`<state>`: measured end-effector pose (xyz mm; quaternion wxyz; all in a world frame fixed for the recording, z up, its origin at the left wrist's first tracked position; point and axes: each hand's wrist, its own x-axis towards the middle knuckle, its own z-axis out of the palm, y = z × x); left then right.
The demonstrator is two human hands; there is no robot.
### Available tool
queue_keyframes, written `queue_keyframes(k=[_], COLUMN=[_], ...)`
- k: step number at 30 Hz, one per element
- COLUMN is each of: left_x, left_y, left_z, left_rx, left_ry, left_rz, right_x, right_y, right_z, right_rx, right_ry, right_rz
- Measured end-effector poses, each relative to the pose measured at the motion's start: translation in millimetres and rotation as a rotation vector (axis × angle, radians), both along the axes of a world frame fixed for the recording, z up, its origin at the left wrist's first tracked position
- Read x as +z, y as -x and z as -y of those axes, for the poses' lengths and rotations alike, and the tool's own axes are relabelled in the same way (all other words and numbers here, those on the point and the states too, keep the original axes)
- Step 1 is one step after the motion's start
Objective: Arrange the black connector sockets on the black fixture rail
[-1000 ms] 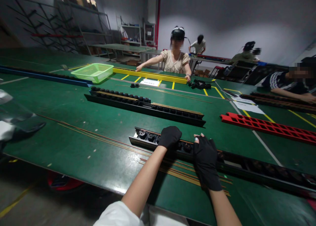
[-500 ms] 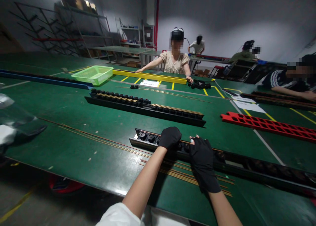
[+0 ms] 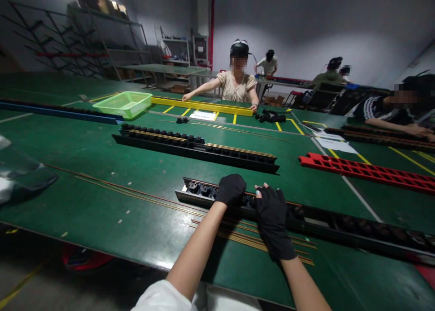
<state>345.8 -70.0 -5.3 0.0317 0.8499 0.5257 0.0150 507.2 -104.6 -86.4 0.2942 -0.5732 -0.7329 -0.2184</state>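
Note:
A long black rail [image 3: 217,206] with a row of black blocks [image 3: 205,190] inside lies on the green table. Over its left part my left hand [image 3: 231,189], in a black glove, is closed, its fingertips hidden. A thin brass-coloured rod shows along the blocks on both sides of this hand. My right hand [image 3: 273,218], in a black fingerless glove, lies across the rail just to the right, fingers stretched over it and tips showing. Several loose brass-coloured rods [image 3: 234,241] lie on the table under my forearms, on the near side of the rail.
Beyond is another black rail [image 3: 200,155] with blocks and rods. A red lattice rail [image 3: 367,173] lies right, a green basket [image 3: 124,105] far left, and a blue rail [image 3: 61,112] beside it. Across the table a person handles a yellow rail [image 3: 204,105]; another person sits at the right.
The whole view has shifted slightly, so things appear a little further left. Both hands keep nearly the same places on the rail.

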Motion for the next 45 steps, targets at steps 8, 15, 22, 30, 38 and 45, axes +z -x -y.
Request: queue_keyframes(k=[8,15,22,30,38,45], left_x=[-2.2,-3.5,-9.0,-7.9,-13.0,-12.1], left_y=[-0.7,0.2,0.3,1.0,-0.2,0.6], left_z=[-0.3,-0.4,-2.4,-1.5,-7.4,-7.5], left_rx=[-0.001,-0.018,-0.025,-0.028,0.024,0.015], left_ry=[-0.011,-0.027,-0.034,-0.035,-0.007,-0.007], left_rz=[0.018,0.031,0.045,0.049,0.074,0.088], right_x=[3.3,0.7,8.4,11.1,14.8,16.9], right_y=[2.3,1.9,1.2,6.4,17.4,15.7], right_z=[2.3,1.9,1.4,5.6,14.3,11.3], right_rx=[-0.012,0.113,0.159,0.124,0.186,0.198], right_ry=[0.041,0.030,0.054,-0.029,0.125,0.155], right_rz=[0.006,0.095,0.077,-0.012,0.072,0.080])
